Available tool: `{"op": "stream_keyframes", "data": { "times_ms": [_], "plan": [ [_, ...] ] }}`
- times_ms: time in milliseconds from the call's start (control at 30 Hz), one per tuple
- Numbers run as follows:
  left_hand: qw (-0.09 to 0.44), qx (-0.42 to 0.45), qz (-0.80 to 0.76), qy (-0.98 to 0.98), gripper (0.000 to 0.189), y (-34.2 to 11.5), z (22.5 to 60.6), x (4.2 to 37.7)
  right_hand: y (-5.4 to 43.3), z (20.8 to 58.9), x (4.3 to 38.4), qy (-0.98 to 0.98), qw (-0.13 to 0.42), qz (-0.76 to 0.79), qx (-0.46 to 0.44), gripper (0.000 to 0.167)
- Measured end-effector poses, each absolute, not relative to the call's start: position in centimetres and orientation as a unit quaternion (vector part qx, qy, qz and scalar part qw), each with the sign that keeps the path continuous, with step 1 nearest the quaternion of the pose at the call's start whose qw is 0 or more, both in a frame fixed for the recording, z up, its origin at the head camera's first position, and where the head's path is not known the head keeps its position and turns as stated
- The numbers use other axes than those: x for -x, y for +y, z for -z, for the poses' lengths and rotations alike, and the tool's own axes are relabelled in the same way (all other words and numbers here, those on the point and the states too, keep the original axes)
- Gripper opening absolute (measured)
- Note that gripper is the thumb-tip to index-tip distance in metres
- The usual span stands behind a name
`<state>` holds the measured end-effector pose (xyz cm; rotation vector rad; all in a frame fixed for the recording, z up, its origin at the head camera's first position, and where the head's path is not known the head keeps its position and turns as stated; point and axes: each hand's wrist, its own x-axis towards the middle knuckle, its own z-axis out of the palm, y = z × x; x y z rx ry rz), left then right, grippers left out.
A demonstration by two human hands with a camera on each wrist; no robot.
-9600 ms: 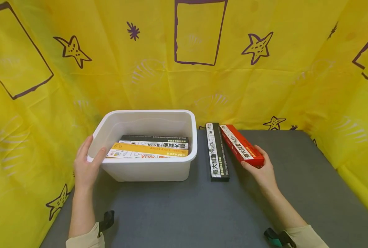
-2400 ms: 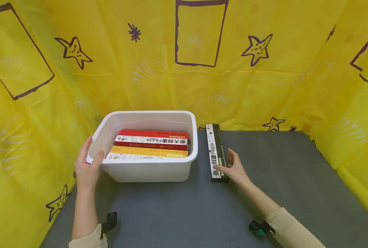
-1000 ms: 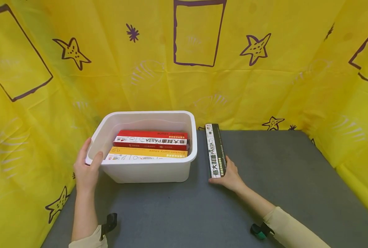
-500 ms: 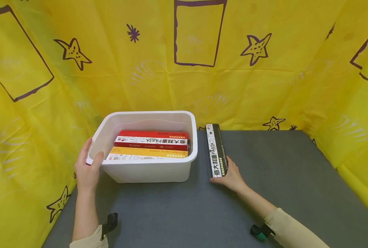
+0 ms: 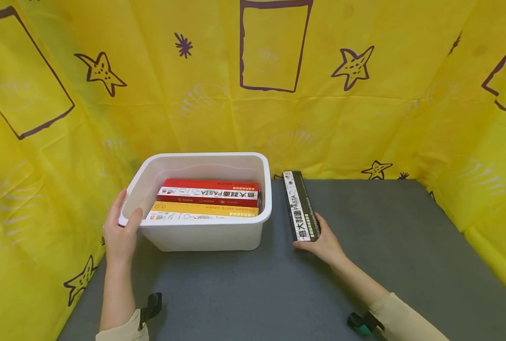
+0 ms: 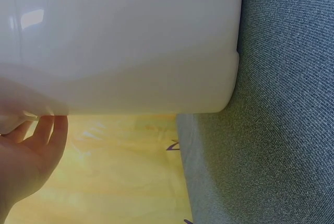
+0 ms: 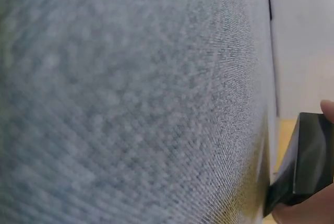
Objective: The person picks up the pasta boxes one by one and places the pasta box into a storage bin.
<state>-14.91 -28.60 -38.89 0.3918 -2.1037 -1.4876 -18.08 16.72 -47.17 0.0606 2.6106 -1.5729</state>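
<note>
My left hand grips the left front corner of a white plastic tub, thumb over the rim and fingers outside; the left wrist view shows the fingers against its outer wall. Inside the tub lie a red tomato sauce pasta box and, in front of it, a yellow chicken curry pasta box. To the tub's right, my right hand holds the near end of a black pepper pasta box between thumb and fingers. In the right wrist view the black box has its near end tilted up.
A grey cloth-covered table lies under everything. Yellow printed curtains enclose the back and both sides, close behind the tub. Dark wrist straps show at both sleeves.
Since the oldest frame the red box has moved from the table into the tub, over the black one there. My right hand has taken the remaining black box and swung its near end slightly right.
</note>
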Motion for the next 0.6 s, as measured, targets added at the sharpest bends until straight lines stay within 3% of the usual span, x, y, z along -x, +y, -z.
{"op": "stream_keyframes", "data": {
  "times_ms": [600],
  "plan": [
    [0.261, -0.148, 0.553, -0.777, 0.056, -28.9, 39.1, 15.1, 17.9, 45.5, 17.8, 0.813, 0.001, 0.581, -0.044, 0.102]
  ]
}}
